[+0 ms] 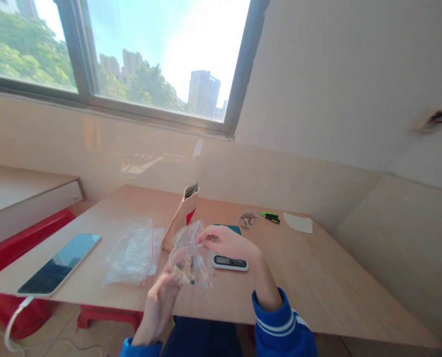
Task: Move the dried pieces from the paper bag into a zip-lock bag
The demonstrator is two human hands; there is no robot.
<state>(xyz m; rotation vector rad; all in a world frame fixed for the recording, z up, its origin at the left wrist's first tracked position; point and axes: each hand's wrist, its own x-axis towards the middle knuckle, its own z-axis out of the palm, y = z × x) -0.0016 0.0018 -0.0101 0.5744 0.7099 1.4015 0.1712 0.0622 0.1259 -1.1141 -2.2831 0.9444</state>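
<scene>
A clear zip bag (186, 265) with light brown dried pieces in it is held up over the table's front part. My left hand (164, 290) grips it from below and the left. At the bag's upper right edge is my right hand (228, 242), its thumb and fingers pinched together there. Just beyond, a white digital scale (230, 263) with a small display lies partly under my right hand. Behind the held bag stands a brown paper pouch (179, 220) with its top open. Several flat clear zip bags (131, 255) lie in a pile to the left.
A phone (60, 265) with a white cable lies at the table's left. Toward the back right are a bag of brown pieces (248, 220), a green-and-black tool (271, 217) and white paper (298, 223). Red stools (107, 316) stand below; a wall and window rise behind.
</scene>
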